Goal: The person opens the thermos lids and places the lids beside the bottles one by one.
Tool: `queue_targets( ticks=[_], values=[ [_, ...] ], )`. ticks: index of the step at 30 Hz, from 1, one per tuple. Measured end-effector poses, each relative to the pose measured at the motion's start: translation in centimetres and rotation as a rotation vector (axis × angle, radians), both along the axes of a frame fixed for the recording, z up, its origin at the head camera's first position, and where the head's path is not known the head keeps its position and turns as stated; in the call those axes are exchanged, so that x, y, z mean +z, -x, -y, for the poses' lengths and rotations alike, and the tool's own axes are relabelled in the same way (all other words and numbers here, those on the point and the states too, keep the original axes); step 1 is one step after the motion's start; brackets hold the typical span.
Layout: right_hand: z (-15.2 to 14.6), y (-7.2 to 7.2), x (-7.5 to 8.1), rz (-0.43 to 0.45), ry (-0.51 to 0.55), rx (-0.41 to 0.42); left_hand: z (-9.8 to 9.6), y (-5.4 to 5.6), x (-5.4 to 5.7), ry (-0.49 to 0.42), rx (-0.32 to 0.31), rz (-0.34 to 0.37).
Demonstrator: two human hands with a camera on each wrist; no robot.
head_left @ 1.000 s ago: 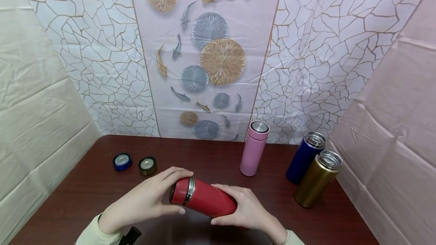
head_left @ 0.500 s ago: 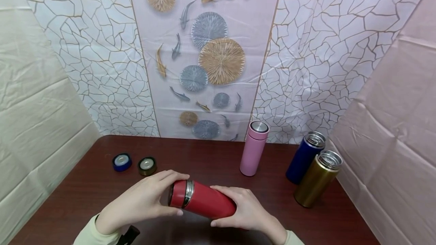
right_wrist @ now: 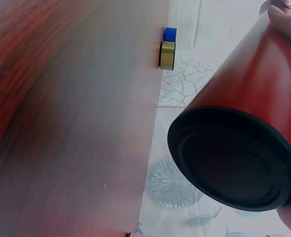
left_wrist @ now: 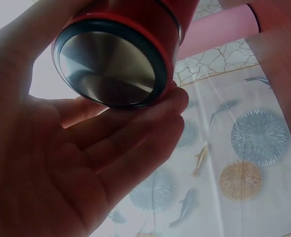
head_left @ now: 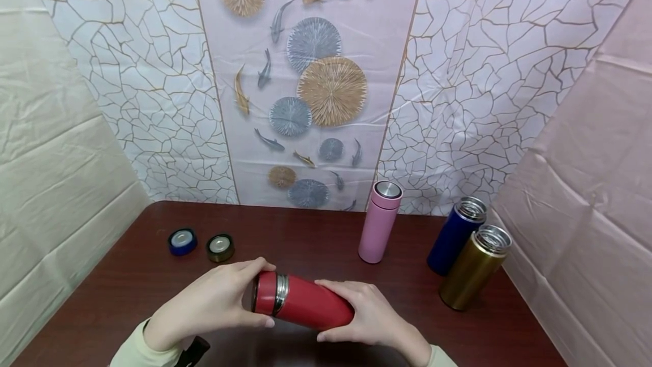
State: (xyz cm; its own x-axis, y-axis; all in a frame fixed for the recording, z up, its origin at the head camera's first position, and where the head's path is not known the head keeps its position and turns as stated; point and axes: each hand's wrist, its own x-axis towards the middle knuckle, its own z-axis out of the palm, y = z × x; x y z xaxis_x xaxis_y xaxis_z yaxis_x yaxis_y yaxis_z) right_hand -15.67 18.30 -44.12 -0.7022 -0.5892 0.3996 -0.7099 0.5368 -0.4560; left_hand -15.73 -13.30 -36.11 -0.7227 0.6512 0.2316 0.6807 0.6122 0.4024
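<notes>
Lid (head_left: 266,293) stage, by the looks — left hand (head_left: 214,304) curled round it, right hand (head_left: 367,313) gripping the red bottle (head_left: 313,302). Next twist probably wants the bottle held firm.

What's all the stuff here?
Red bottle: one, red, in both hands
Pink bottle: one, pink, back
Blue bottle: one, blue, right
Gold bottle: one, gold, beside blue bottle
Blue lid: one, blue, left
Gold lid: one, gold, beside blue lid
Table: one, red-brown, underneath
Patterned cloth: one, pale, behind
Plain cloths: two, pale, sides
Black thing: one, black, left wrist
Sleeves: two, pale green, wrists
Left hand, right hand: two, bare, gripping red bottle
</notes>
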Motion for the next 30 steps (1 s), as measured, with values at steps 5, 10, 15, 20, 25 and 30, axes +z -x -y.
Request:
queue_targets(
  ticks=[5, 10, 15, 20, 25, 30],
  values=[
    [-0.03, -0.05, -0.13, 0.018, -0.004, 0.011, -0.05, -0.06, 0.02, 0.019, -0.016, -0.036],
    [-0.01, -0.11, -0.19, 0.022, -0.009, 0.012, -0.1, -0.07, -0.04, 0.027, -0.008, -0.038],
    [-0.06, -0.17, -0.22, 0.013, -0.008, 0.014, -0.13, -0.01, -0.09, 0.04, 0.0, -0.018],
    [-0.26, -0.27, -0.21, 0.032, -0.016, 0.013, -0.12, 0.18, -0.13, 0.049, 0.001, 0.021],
    [-0.46, -0.46, 0.09, 0.136, -0.036, 0.017, -0.04, 0.29, -0.33, 0.067, -0.007, 0.023],
    [-0.52, -0.62, 0.13, 0.144, -0.062, 0.022, -0.01, 0.25, -0.32, 0.084, -0.01, 0.006]
  ],
)
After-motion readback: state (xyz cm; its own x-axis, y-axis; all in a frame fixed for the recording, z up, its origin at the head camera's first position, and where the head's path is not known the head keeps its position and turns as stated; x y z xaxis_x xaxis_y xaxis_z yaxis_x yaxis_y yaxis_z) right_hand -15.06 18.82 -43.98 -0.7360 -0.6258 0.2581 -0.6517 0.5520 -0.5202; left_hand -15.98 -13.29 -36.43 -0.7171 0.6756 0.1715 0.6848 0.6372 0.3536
